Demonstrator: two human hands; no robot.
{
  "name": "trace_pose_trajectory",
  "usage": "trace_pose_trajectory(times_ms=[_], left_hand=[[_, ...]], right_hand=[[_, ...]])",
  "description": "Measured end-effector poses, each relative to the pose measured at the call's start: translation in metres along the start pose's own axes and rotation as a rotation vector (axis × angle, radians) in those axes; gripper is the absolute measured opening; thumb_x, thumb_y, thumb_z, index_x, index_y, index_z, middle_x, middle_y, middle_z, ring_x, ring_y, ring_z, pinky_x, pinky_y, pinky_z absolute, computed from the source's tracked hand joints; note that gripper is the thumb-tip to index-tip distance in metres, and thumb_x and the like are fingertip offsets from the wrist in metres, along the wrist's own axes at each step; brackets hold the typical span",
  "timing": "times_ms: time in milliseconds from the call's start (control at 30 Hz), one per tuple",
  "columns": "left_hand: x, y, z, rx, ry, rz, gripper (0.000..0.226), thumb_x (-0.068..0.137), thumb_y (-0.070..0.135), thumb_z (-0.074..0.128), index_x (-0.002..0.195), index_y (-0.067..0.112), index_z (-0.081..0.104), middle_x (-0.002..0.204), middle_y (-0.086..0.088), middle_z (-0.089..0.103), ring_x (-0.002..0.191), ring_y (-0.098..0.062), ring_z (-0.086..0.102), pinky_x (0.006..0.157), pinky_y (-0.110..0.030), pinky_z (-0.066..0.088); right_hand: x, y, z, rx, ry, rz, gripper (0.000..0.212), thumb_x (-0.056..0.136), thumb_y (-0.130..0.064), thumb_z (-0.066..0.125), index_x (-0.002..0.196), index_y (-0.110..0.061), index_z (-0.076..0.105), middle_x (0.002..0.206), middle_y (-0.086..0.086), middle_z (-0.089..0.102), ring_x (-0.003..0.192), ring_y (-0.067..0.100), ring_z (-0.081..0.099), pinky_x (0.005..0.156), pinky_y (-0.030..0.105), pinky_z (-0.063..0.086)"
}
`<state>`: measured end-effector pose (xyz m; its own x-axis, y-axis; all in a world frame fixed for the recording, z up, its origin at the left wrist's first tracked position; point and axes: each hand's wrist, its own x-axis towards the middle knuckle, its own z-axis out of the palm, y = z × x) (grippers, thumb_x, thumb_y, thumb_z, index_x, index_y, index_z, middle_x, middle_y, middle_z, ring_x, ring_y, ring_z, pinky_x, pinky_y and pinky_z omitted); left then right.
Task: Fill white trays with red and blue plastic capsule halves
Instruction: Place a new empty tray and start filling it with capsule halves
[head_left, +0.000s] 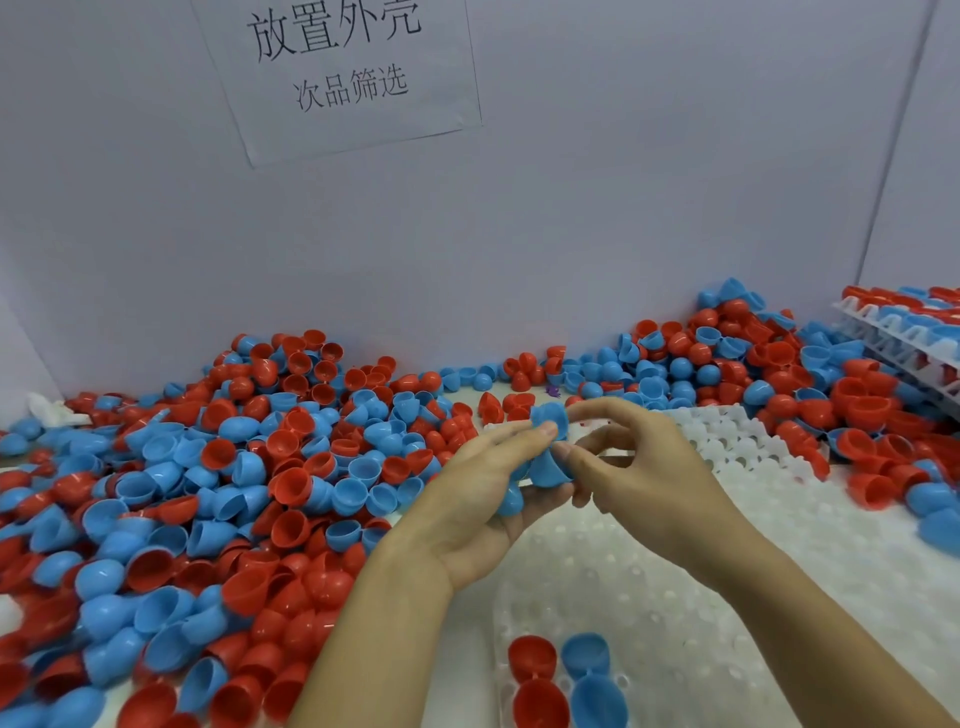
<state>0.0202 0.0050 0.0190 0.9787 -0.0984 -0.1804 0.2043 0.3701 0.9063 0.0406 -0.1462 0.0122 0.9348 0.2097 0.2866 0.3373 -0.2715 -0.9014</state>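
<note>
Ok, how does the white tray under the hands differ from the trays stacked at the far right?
The white tray under the hands lies flat and is nearly bare, with only two red and two blue halves in its near cells. The stacked trays at the far right sit tilted against the pile, their top cells filled with red and blue halves. Both are white, with cup-shaped cells.

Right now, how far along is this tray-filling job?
Barely started on this tray. Done: two red halves and two blue halves sit in the white tray near its front edge; filled trays are stacked at far right. In hand: the left hand and right hand hold blue halves. Left: most pockets, and the big loose pile.
</note>
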Motion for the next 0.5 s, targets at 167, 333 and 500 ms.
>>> trace_pose_trajectory(times_ms=[167, 333, 500], left_hand=[[0.0008, -0.0011, -0.001, 0.098, -0.03, 0.041, 0.046, 0.084, 0.024, 0.071, 0.126, 0.005, 0.063, 0.109, -0.012, 0.07, 0.087, -0.02, 0.074, 0.073, -0.03, 0.06], [0.0005, -0.0019, -0.0002, 0.135, -0.025, 0.032, 0.054, 0.074, 0.03, 0.072, 0.124, 0.01, 0.067, 0.114, -0.012, 0.07, 0.088, -0.022, 0.075, 0.073, -0.031, 0.061], [0.0013, -0.0009, -0.0008, 0.078, -0.004, 0.005, 0.053, 0.073, 0.029, 0.072, 0.122, 0.01, 0.067, 0.119, -0.016, 0.067, 0.09, -0.027, 0.075, 0.072, -0.032, 0.062]], right_hand=[[-0.0032, -0.0005, -0.0012, -0.125, -0.033, -0.128, 0.032, 0.087, -0.007, 0.073, 0.103, -0.033, 0.063, 0.077, -0.005, 0.064, 0.058, 0.016, 0.067, 0.057, 0.024, 0.056], [-0.0018, 0.0015, -0.0021, -0.224, -0.064, -0.116, 0.022, 0.091, -0.006, 0.067, 0.102, -0.025, 0.073, 0.077, -0.007, 0.068, 0.061, 0.012, 0.067, 0.059, 0.019, 0.055], [-0.0003, 0.0007, -0.006, -0.199, -0.018, -0.086, 0.021, 0.091, -0.004, 0.066, 0.098, -0.023, 0.072, 0.08, -0.004, 0.068, 0.066, 0.009, 0.068, 0.061, 0.017, 0.056]])
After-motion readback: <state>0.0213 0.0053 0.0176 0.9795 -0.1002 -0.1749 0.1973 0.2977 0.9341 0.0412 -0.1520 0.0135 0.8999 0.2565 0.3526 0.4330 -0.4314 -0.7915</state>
